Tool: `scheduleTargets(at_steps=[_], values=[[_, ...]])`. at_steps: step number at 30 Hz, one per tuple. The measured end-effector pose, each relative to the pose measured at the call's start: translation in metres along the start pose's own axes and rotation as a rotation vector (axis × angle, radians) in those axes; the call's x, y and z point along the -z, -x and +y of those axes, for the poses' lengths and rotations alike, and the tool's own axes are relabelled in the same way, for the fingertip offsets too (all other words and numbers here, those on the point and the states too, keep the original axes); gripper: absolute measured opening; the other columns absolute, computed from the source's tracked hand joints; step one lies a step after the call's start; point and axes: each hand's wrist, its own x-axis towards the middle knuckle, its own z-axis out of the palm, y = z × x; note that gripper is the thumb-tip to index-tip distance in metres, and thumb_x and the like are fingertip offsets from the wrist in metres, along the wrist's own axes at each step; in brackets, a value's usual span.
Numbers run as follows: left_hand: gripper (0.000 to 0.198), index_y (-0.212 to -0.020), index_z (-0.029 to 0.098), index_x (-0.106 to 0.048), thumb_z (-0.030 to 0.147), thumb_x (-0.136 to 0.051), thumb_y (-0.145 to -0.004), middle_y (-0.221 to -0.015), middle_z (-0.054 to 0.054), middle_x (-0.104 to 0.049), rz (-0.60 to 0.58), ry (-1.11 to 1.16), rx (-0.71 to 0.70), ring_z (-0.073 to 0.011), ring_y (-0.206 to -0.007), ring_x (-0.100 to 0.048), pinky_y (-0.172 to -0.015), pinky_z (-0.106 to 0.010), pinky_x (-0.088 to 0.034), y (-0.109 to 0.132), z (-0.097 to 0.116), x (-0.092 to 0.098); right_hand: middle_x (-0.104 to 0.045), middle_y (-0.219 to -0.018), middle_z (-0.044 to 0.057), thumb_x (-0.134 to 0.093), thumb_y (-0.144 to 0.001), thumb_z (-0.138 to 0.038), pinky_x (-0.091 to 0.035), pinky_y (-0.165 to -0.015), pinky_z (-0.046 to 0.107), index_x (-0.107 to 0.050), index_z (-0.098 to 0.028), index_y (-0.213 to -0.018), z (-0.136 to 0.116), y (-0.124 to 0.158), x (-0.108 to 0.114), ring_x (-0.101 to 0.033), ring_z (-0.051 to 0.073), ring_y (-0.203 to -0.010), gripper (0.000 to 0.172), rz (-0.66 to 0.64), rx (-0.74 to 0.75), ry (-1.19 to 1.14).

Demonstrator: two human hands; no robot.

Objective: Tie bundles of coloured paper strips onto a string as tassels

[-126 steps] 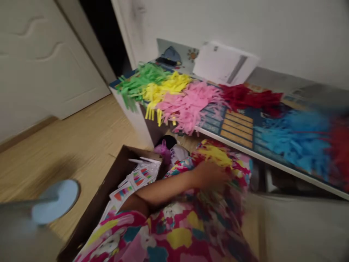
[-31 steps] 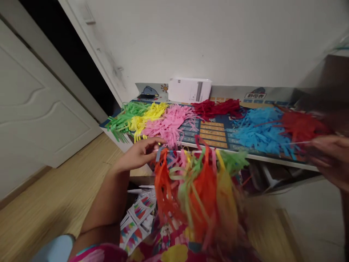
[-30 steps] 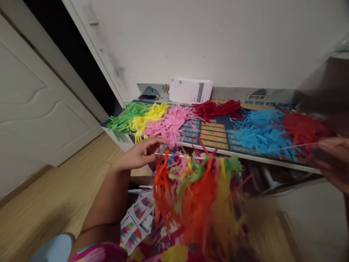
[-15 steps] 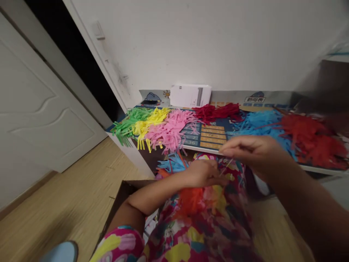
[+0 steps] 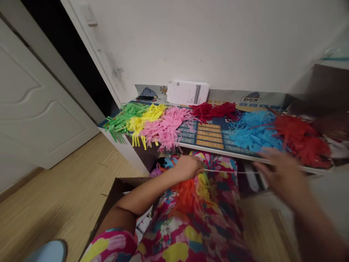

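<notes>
While the left hand [image 5: 188, 168] is pinching a thin stick [image 5: 229, 171], the right hand [image 5: 283, 178] is blurring, grip unclear; limp paper fringe [image 5: 187, 196] is dangling below the stick, the only firm hold.

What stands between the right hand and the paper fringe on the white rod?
Nothing visible: only a bare stretch of the white rod separates the right hand from the orange and yellow paper fringe, beside the left hand.

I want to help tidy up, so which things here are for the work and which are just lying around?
For the work: left hand, right hand, thin white string, orange paper fringe, colored paper fringes.

Lying around: multiplication chart, white papers, black phone, cardboard box.
</notes>
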Motion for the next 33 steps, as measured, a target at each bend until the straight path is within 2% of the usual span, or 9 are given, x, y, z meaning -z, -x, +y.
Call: scheduleTargets(at_steps=[2,3,7,9,15,19,23,27,33], values=[[0.028,-0.091,0.019,-0.076,0.04,-0.058,-0.095,-0.095,-0.007,-0.074,-0.018,-0.018,-0.019,-0.0217,-0.088,-0.07,-0.067,-0.026,-0.046,-0.003,0.008,-0.003,-0.066,-0.128,0.012,-0.061,-0.083,-0.042,-0.047,-0.1,0.056,-0.068,-0.028,-0.116,-0.018,0.016,-0.056,-0.06,0.036,-0.12,0.036,-0.215,0.032,-0.059],[0.027,-0.094,0.02,-0.075,0.04,-0.057,-0.095,-0.095,-0.007,-0.074,-0.02,-0.012,-0.022,-0.022,-0.089,-0.07,-0.07,-0.027,-0.047,-0.003,0.009,-0.004,-0.068,-0.125,0.013,-0.057,-0.084,-0.04,-0.05,-0.096,0.052,-0.067,-0.026,-0.12,-0.025,0.021,-0.081,-0.063,0.033,-0.115,0.04,-0.36,0.021,-0.116],[0.038,-0.117,0.02,-0.068,0.047,-0.065,-0.089,-0.099,-0.007,-0.073,-0.005,0.103,0.068,-0.0229,-0.092,-0.069,-0.076,-0.029,-0.05,0.012,-0.004,-0.002,-0.074,-0.087,0.008,-0.054,-0.082,-0.039,-0.054,-0.075,0.038,-0.074,-0.021,-0.087,-0.031,0.025,-0.131,-0.069,0.025,-0.082,0.027,-0.547,-0.22,-0.209],[0.05,-0.123,0.02,-0.066,0.05,-0.073,-0.082,-0.102,-0.007,-0.072,-0.014,0.153,0.108,-0.0227,-0.093,-0.068,-0.078,-0.029,-0.05,0.021,-0.017,0.0,-0.071,-0.073,0.005,-0.056,-0.08,-0.045,-0.05,-0.064,0.032,-0.072,-0.021,-0.073,-0.025,0.021,-0.132,-0.065,0.021,-0.07,0.03,-0.528,-0.326,-0.283],[0.018,-0.1,0.024,-0.077,0.034,-0.066,-0.09,-0.095,-0.005,-0.067,-0.002,0.17,0.179,-0.0186,-0.091,-0.065,-0.077,-0.025,-0.046,0.035,-0.048,0.006,-0.062,-0.059,0.001,-0.063,-0.073,-0.054,-0.037,-0.046,0.024,-0.073,-0.018,-0.07,-0.021,0.011,-0.128,-0.051,0.013,-0.049,0.038,-0.504,-0.492,-0.376],[0.031,-0.109,0.019,-0.073,0.041,-0.066,-0.088,-0.097,-0.007,-0.068,0.031,0.224,0.212,-0.0193,-0.086,-0.063,-0.073,-0.026,-0.046,0.039,-0.062,0.018,-0.058,-0.053,0.0,-0.063,-0.072,-0.055,-0.034,-0.046,0.025,-0.072,-0.019,-0.068,-0.023,0.006,-0.135,-0.049,0.014,-0.047,0.038,-0.49,-0.465,-0.341],[0.017,-0.092,0.015,-0.073,0.026,-0.063,-0.086,-0.075,-0.001,-0.068,-0.032,0.473,0.236,-0.0119,-0.065,-0.058,-0.061,-0.02,-0.04,0.043,-0.08,0.028,-0.058,-0.054,0.0,-0.063,-0.072,-0.058,-0.033,-0.048,0.025,-0.07,-0.02,-0.062,-0.019,-0.001,-0.137,-0.049,0.014,-0.051,0.04,-0.459,-0.424,-0.331],[0.022,-0.083,0.011,-0.076,0.029,-0.065,-0.086,-0.076,-0.003,-0.072,-0.065,0.564,0.218,-0.0118,-0.068,-0.062,-0.064,-0.019,-0.042,0.043,-0.09,0.037,-0.057,-0.055,-0.001,-0.064,-0.072,-0.055,-0.033,-0.051,0.025,-0.067,-0.019,-0.058,-0.019,-0.009,-0.134,-0.049,0.013,-0.053,0.038,-0.463,-0.369,-0.367],[0.018,-0.091,0.014,-0.076,0.027,-0.064,-0.087,-0.087,-0.005,-0.077,-0.091,0.476,0.38,-0.0165,-0.079,-0.07,-0.071,-0.022,-0.049,0.032,-0.085,0.043,-0.053,-0.05,-0.003,-0.077,-0.061,-0.045,-0.028,-0.047,0.023,-0.063,-0.018,-0.053,-0.021,-0.025,-0.145,-0.043,0.01,-0.05,0.031,-0.441,-0.557,-0.628]])
